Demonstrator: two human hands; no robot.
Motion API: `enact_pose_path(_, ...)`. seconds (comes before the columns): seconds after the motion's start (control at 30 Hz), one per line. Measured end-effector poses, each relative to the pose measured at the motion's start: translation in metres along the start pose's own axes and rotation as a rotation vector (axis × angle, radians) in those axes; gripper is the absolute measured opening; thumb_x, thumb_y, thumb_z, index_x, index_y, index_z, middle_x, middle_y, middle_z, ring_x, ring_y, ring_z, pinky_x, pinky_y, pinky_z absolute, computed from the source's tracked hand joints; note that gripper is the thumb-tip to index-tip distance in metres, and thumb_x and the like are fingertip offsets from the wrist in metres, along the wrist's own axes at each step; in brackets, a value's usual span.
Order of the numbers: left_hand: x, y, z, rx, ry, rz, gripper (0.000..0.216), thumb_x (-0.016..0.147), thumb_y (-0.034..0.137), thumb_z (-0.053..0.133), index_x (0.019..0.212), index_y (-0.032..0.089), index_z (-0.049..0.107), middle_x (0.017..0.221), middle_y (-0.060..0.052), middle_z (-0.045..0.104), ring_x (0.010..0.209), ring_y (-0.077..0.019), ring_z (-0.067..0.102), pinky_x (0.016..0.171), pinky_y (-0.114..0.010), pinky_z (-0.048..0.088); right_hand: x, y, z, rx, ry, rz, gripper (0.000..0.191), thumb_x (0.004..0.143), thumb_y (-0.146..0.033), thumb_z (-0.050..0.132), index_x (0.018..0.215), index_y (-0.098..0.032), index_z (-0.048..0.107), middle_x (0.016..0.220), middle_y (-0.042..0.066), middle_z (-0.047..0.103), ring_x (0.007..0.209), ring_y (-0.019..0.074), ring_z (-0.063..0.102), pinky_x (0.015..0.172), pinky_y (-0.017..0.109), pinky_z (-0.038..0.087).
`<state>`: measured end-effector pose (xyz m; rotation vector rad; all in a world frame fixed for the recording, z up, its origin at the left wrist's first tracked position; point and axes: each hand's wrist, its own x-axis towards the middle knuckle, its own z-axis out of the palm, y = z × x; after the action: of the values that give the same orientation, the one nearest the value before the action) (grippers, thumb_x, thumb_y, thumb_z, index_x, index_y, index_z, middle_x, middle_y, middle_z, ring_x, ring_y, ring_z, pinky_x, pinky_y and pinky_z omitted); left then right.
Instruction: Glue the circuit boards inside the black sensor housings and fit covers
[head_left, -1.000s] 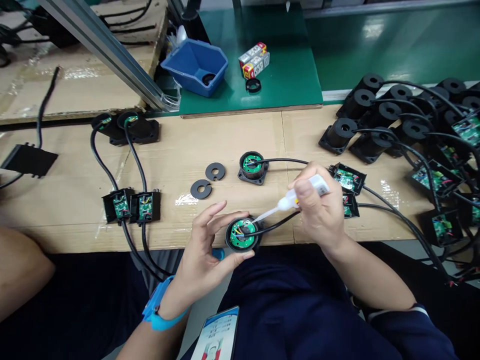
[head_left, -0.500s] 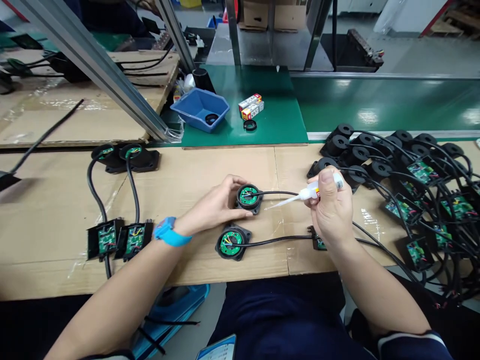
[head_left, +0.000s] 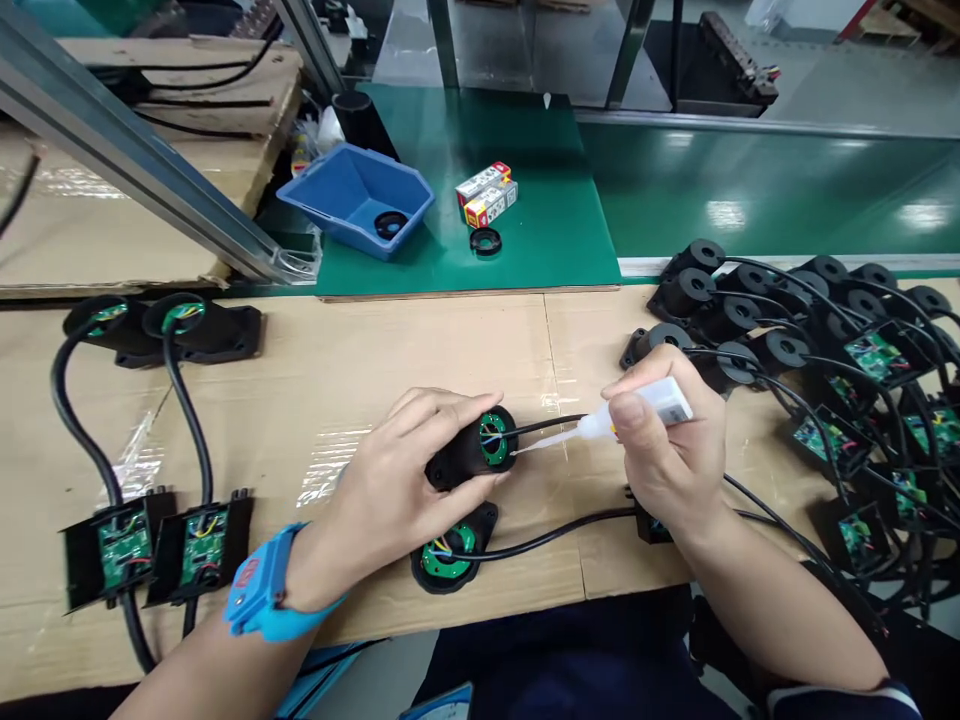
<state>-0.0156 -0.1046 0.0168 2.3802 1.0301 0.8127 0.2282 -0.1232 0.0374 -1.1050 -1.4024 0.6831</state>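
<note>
My left hand (head_left: 409, 470) grips a black cylindrical housing (head_left: 465, 455), tilted so that its open end with a green round circuit board (head_left: 495, 440) faces right. A black cable runs out of that end. In my right hand (head_left: 667, 440) is a white glue bottle (head_left: 637, 410) with a long thin nozzle. Its tip is at the rim of the housing's open end; whether it touches, I cannot tell. Just below my left hand a second housing (head_left: 450, 560) stands with its board facing up, and its cable leads right to a small black box partly behind my right hand.
Two wired housings (head_left: 202, 330) with open circuit boxes (head_left: 202, 545) lie at left. Many more housings and cables (head_left: 750, 320) are heaped at right. At the back are a blue bin (head_left: 360, 200), small cartons (head_left: 487, 195) and a black ring (head_left: 485, 241). A metal post (head_left: 165, 150) slants at left.
My left hand has tipped the housing from upright onto its side, open end to the right. The bottle's nozzle tip has come to the housing's rim. The camera view has shifted closer.
</note>
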Motion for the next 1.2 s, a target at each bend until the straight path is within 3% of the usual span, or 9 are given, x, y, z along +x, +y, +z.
enact_pose_path(0.33,-0.003,-0.001,0.002,0.015,-0.016,0.016,0.064,0.09,0.022,0.071,0.15,0.033,0.051,0.116,-0.005,0.067,0.107,-0.0243,0.065,0.093,-0.04,0.056,-0.006,0.0,0.002,-0.097,-0.132,-0.016,0.019,0.092,-0.031,0.075,0.083,-0.024,0.059,0.063,-0.007,0.057,0.048,0.0066,0.046,0.044,0.023,0.033)
enact_pose_path(0.57,-0.001,0.0,0.002,0.012,-0.017,0.018,0.065,0.089,0.021,0.073,0.149,0.032,0.052,0.116,-0.005,0.068,0.107,-0.0237,0.065,0.092,-0.038,0.056,-0.002,-0.002,0.004,-0.131,-0.143,-0.06,0.026,0.089,-0.038,0.08,0.082,-0.024,0.059,0.062,-0.008,0.059,0.046,0.0062,0.048,0.042,0.022,0.034)
enact_pose_path(0.77,-0.002,0.0,0.001,-0.052,-0.052,-0.074,0.06,0.089,0.031,0.075,0.146,0.034,0.056,0.116,-0.003,0.07,0.106,-0.0223,0.067,0.089,-0.035,0.057,-0.002,-0.004,0.005,-0.301,-0.095,-0.225,0.029,0.09,-0.044,0.079,0.081,-0.024,0.06,0.063,-0.005,0.066,0.05,0.0104,0.061,0.047,0.024,0.047)
enact_pose_path(1.0,0.004,-0.002,0.0,-0.21,-0.128,-0.211,0.053,0.088,0.045,0.076,0.138,0.03,0.063,0.114,-0.004,0.074,0.104,-0.024,0.072,0.086,-0.037,0.06,-0.005,-0.004,0.007,-0.406,-0.077,-0.425,0.027,0.09,-0.046,0.079,0.083,-0.025,0.062,0.061,-0.003,0.068,0.048,0.0138,0.064,0.041,0.027,0.046)
enact_pose_path(1.07,0.005,-0.004,0.001,-0.275,-0.138,-0.256,0.053,0.086,0.046,0.078,0.136,0.031,0.065,0.116,-0.004,0.075,0.104,-0.0242,0.073,0.087,-0.038,0.06,-0.009,-0.003,0.004,-0.323,-0.068,-0.379,0.028,0.089,-0.047,0.08,0.087,-0.025,0.063,0.063,-0.003,0.067,0.048,0.0135,0.062,0.042,0.028,0.046)
enact_pose_path(1.2,0.004,-0.01,0.006,-0.384,-0.124,-0.305,0.053,0.081,0.045,0.085,0.129,0.031,0.066,0.128,-0.004,0.072,0.119,-0.0266,0.069,0.103,-0.042,0.059,-0.01,0.003,-0.002,-0.086,0.047,-0.124,0.027,0.093,-0.051,0.073,0.093,-0.025,0.064,0.068,-0.002,0.062,0.052,0.0121,0.055,0.044,0.028,0.042)
